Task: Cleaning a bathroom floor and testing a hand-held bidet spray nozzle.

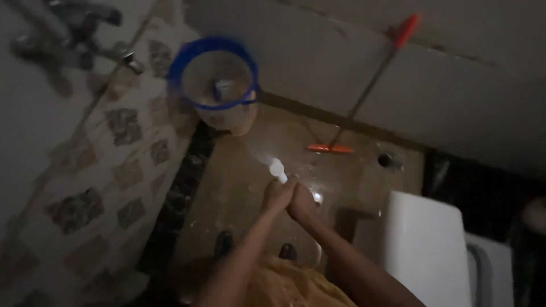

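Note:
I look down at a dim bathroom floor. My left hand [277,194] and my right hand [301,203] are pressed together in front of me, both wrapped around a small white bottle [277,169] whose top sticks out above the left fingers. The bottle is blurred, so its cap cannot be made out. My feet show on the brown floor [244,170] just below the hands.
A translucent bucket with a blue rim [218,85] stands by the patterned tile wall [114,170], under metal taps [74,40]. A floor wiper with an orange blade [330,148] and long handle leans on the far wall. A floor drain [385,160] and a white toilet cistern [424,244] lie right.

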